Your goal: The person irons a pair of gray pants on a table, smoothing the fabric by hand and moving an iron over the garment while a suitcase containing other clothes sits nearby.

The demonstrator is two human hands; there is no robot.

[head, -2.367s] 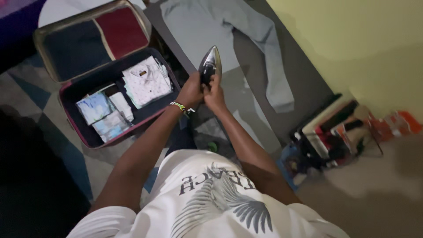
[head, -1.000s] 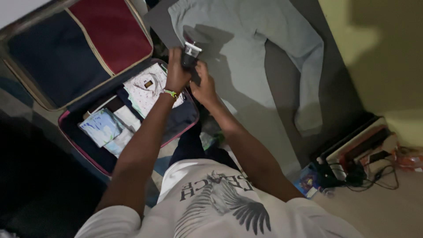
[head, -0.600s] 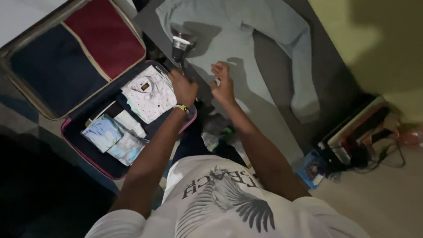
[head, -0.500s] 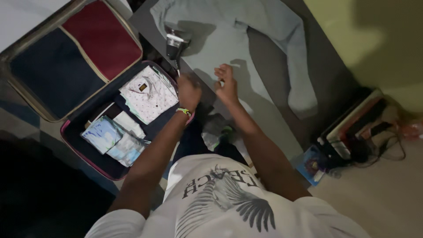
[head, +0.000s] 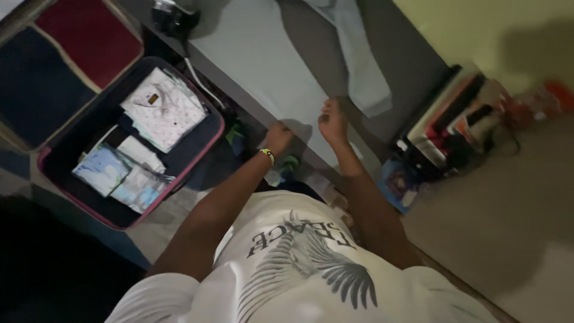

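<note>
Pale grey trousers (head: 263,66) lie spread on a dark board (head: 412,66) on the floor. My left hand (head: 278,136), with a green wristband, is closed at the near left edge of one trouser leg. My right hand (head: 332,121) is closed on the same leg's near right edge, fingers curled into the cloth. A dark clothes iron (head: 172,15) stands at the board's far left corner, away from both hands. Its white cord (head: 200,84) trails down the board's edge. The picture is dim and blurred.
An open suitcase (head: 197,161) with a pink rim lies at the left, holding a folded white shirt (head: 162,107) and other folded clothes. Stacked books and cables (head: 454,119) sit by the yellow-green wall (head: 508,30) at the right.
Both hands held the iron, then set it down at the board's far corner and let go. They have since moved toward me along the trouser leg and closed on its near end.
</note>
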